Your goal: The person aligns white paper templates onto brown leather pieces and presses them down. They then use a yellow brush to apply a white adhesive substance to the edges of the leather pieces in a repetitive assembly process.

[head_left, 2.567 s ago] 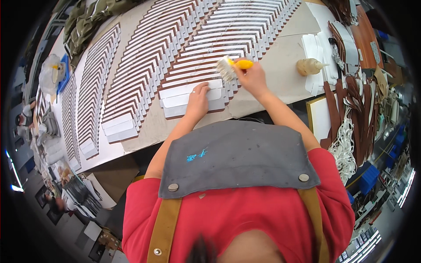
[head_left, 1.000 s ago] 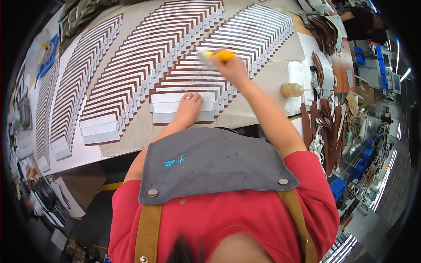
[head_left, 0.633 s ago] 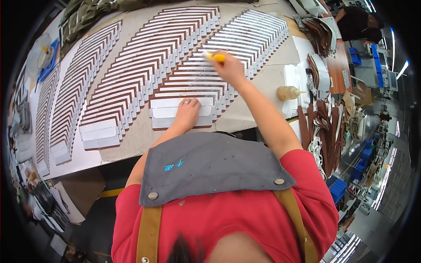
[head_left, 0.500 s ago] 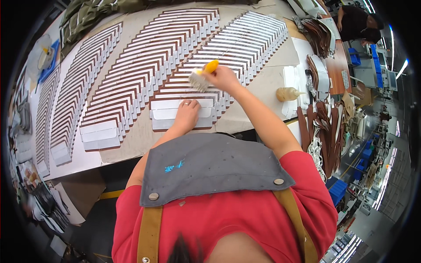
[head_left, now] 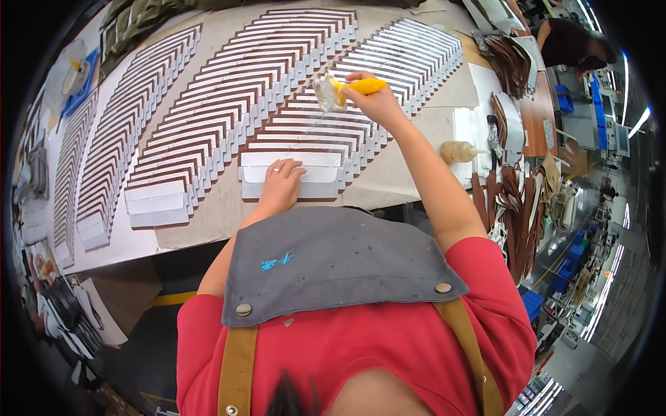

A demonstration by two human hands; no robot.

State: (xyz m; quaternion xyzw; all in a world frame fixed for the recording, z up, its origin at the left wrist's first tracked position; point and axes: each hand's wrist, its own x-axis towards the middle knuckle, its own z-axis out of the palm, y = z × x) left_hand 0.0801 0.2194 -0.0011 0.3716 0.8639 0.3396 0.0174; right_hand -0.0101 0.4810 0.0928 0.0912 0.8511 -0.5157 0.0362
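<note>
My right hand grips the yellow handle of a wide paintbrush, its whitish, coated bristles pointing left over the right-hand row of overlapping panels. Whether the bristles touch the panels I cannot tell. These panels are white with brown edges and lie fanned one over another. At the near end of that row, my left hand rests flat with fingers spread on the front white panel, which has a rounded flap outline.
More fanned rows cover the table to the left. A squeeze bottle lies at the right, near brown strips and stacked brown pieces. A blue tray sits far left. Another person is at the far right.
My right hand has lifted the brush away and slightly right, its bristles now turned leftward. My left hand has shifted a little left on the front panel, fingers spreading.
</note>
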